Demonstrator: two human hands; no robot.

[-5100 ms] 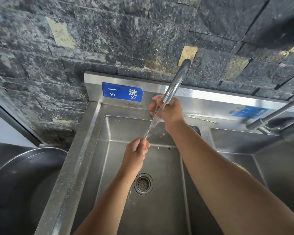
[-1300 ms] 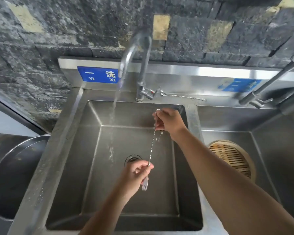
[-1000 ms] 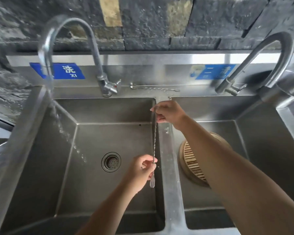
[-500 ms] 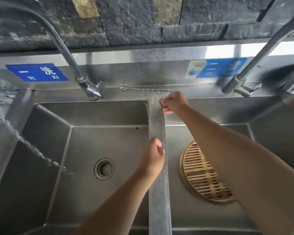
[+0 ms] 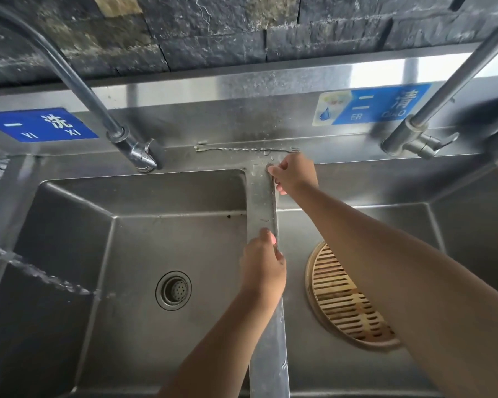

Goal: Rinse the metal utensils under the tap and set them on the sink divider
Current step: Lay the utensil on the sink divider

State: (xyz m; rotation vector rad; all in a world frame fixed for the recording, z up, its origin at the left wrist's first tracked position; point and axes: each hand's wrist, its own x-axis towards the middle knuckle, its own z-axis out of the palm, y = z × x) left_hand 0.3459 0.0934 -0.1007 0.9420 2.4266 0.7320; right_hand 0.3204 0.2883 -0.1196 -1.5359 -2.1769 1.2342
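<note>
The utensil (image 5: 274,208), a thin twisted metal rod, is laid lengthwise along the right edge of the sink divider (image 5: 268,354). Its far end is pinched by the right hand (image 5: 293,175), and its near end is gripped by the curled fingers of the left hand (image 5: 263,268). A second utensil (image 5: 242,149) is laid crosswise on the back ledge (image 5: 213,161), just beyond the right hand. A stream of water (image 5: 41,275) is received at the left side of the left basin (image 5: 156,196), well apart from both hands. A slatted bamboo tray (image 5: 345,305) is seated in the right basin (image 5: 472,225).
</note>
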